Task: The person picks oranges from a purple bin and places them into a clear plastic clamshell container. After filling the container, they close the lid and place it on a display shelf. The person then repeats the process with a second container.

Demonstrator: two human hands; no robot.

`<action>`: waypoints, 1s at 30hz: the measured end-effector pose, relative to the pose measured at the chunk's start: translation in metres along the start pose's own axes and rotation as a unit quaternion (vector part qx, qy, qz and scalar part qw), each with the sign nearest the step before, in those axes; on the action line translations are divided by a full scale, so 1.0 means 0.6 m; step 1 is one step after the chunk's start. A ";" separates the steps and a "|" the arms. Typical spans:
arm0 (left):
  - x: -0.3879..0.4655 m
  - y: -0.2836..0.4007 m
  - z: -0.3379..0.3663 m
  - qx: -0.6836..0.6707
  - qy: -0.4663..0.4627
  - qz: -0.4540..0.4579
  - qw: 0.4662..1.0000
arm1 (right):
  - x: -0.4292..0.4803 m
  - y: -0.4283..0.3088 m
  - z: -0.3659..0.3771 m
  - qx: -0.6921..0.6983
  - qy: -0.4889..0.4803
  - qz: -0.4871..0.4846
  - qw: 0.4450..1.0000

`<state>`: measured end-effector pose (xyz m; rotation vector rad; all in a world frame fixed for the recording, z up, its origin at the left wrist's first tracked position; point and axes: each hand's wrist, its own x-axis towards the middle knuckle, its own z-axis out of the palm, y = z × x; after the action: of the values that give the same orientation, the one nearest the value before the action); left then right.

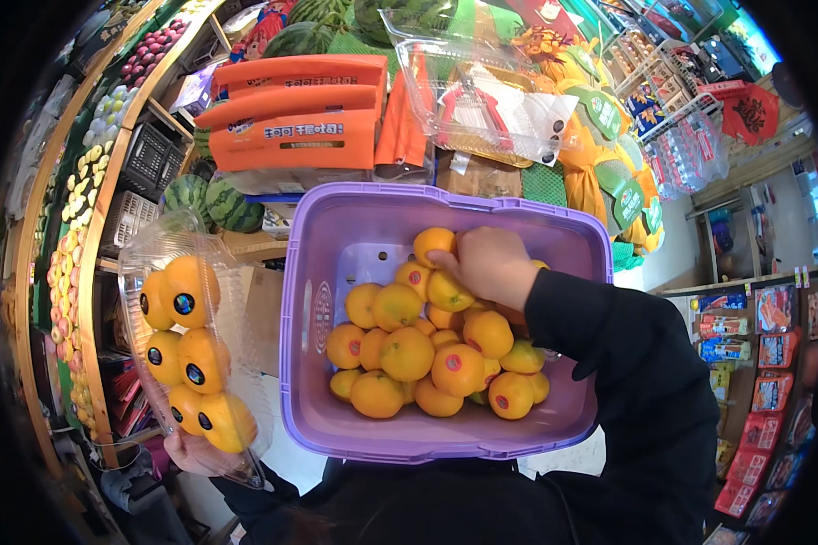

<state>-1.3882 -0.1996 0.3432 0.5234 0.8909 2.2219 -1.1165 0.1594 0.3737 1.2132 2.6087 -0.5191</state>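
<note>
My left hand (201, 455) grips the lower end of a clear plastic clamshell box (245, 381), held tilted at the left. Inside it, several oranges (201, 361) with dark round stickers sit in two columns. My right hand (494, 262) reaches into a purple plastic basket (436, 439). Its thumb and fingers close around an orange (433, 246) at the far side of the pile. Beneath and beside that hand lie loose oranges (409, 354), some bearing red stickers and some tinged green.
Behind the basket stand orange packages (293, 129), an empty clear clamshell (416, 82) and netted melons (613, 184). Watermelons (232, 204) rest at the back left. A wooden fruit shelf (109, 204) runs along the left; packaged snacks (770, 388) hang at the right.
</note>
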 end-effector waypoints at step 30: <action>-0.031 0.027 -0.007 -0.004 0.115 0.075 0.990 | 0.100 -0.121 0.097 0.185 0.012 -0.123 0.975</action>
<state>-1.3848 -0.2234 0.3497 0.3427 0.9874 2.4584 -1.2077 0.1341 0.3163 0.9934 2.7823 -1.0846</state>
